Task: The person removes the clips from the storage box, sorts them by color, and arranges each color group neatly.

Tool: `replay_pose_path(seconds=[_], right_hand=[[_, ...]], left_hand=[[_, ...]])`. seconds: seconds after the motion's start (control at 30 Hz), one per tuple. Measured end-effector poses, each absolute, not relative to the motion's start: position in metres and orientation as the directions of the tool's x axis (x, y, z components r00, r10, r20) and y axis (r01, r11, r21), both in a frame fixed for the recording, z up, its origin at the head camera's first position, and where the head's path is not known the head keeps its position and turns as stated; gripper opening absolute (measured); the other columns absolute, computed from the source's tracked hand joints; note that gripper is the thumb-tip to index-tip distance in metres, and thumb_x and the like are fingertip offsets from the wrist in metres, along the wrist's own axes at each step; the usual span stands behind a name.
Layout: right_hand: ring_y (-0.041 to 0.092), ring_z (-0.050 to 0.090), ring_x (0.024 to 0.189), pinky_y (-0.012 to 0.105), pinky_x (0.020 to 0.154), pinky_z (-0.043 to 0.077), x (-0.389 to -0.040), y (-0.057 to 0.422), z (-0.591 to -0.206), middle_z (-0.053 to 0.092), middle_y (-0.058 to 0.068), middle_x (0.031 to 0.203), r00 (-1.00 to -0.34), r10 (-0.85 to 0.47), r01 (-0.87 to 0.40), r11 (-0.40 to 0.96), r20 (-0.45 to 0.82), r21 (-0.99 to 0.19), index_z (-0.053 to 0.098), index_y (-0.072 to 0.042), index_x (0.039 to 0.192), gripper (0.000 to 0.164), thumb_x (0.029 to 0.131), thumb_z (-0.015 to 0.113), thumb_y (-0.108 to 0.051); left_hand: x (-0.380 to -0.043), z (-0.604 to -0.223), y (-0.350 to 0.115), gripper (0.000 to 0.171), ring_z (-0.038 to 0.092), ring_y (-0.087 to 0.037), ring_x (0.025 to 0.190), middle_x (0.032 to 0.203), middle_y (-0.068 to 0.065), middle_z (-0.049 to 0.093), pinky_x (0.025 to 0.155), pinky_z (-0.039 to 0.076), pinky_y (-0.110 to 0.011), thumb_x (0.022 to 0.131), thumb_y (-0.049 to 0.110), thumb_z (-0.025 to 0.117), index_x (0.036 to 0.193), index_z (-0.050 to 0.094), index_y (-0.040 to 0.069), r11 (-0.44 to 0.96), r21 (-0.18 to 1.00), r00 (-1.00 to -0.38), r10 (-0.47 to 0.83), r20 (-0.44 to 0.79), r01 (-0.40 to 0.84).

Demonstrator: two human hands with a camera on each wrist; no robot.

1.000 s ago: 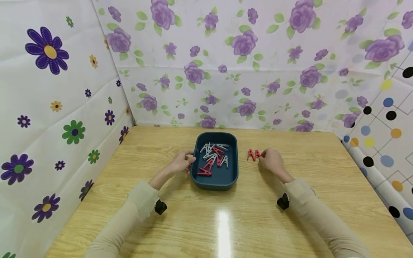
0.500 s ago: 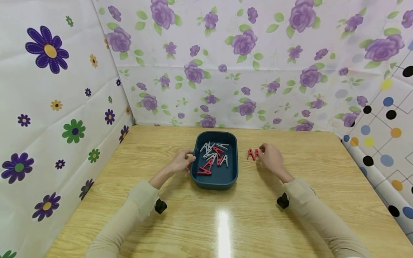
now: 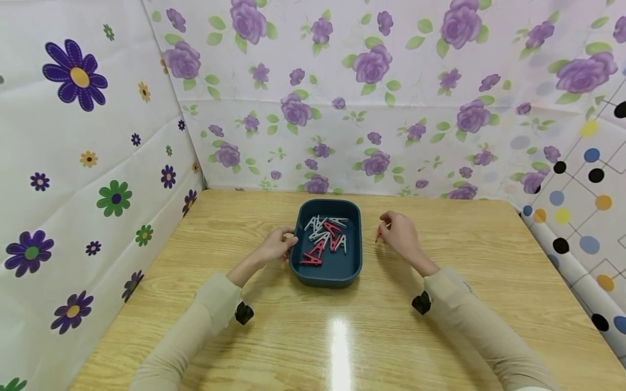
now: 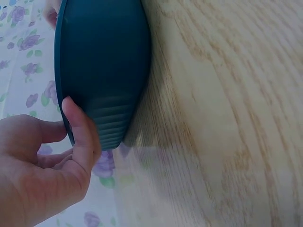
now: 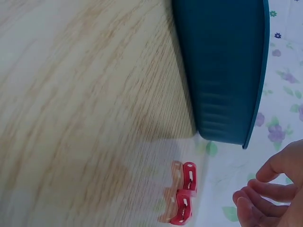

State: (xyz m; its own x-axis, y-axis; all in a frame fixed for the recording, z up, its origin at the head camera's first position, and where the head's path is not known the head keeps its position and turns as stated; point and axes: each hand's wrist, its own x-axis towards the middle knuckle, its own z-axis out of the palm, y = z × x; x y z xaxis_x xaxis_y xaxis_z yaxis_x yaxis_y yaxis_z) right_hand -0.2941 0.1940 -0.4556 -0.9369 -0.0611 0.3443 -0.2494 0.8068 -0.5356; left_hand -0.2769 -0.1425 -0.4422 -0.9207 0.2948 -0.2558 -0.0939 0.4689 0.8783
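A dark blue plastic bin stands on the table with several grey clothespins and red clothespins lying inside. At its left side my left hand pinches the rim, thumb over the edge and fingers against the outer wall, as the left wrist view shows. Two more red clothespins lie on the table right of the bin, one touching the other. My right hand hovers just above and beside them, thumb and fingers apart with nothing between. In the head view it largely hides that pair.
The wooden table runs up to a floral cloth hung behind it. More patterned cloth covers the left and right sides. A black device is worn at each wrist.
My right hand has moved left and slightly back, coming over the two red clothespins on the table. My left hand stays at the bin's rim. The pins in the bin have not moved.
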Motion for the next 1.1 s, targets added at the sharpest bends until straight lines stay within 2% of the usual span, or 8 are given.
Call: replay_pose_path(seconds=[0.33,0.7,1.1], right_hand=[[0.029,0.067,0.082,0.044,0.073,0.055,-0.295,0.187,-0.456,0.07,0.019,0.096,-0.93,-0.083,-0.286,0.775,0.359,-0.564,0.067,0.004,0.108,0.024,0.092,0.053,-0.007],[0.027,0.07,0.079,0.041,0.068,0.057,-0.295,0.178,-0.453,0.071,0.02,0.097,-0.918,-0.12,-0.339,0.733,0.378,-0.59,0.067,0.003,0.11,0.024,0.09,0.057,-0.006],[0.029,0.068,0.084,0.043,0.074,0.056,-0.299,0.164,-0.452,0.07,0.018,0.099,-0.889,-0.196,-0.418,0.713,0.413,-0.562,0.068,0.002,0.11,0.025,0.085,0.063,-0.004]], left_hand=[[-0.277,-0.444,-0.142,0.041,0.055,-0.014,0.056,0.082,-0.011,0.062,0.06,0.055,-0.04,0.104,0.017,0.045,0.141,0.041,0.001,0.46,0.883,-0.92,0.299,-0.252,-0.092],[-0.276,-0.445,-0.146,0.042,0.055,-0.015,0.058,0.073,-0.004,0.056,0.062,0.055,-0.038,0.103,0.018,0.047,0.141,0.041,0.0,0.441,0.893,-0.924,0.299,-0.239,-0.088],[-0.275,-0.447,-0.145,0.043,0.054,-0.015,0.059,0.078,-0.011,0.058,0.061,0.054,-0.04,0.103,0.017,0.046,0.141,0.041,-0.002,0.422,0.903,-0.932,0.293,-0.214,-0.075]])
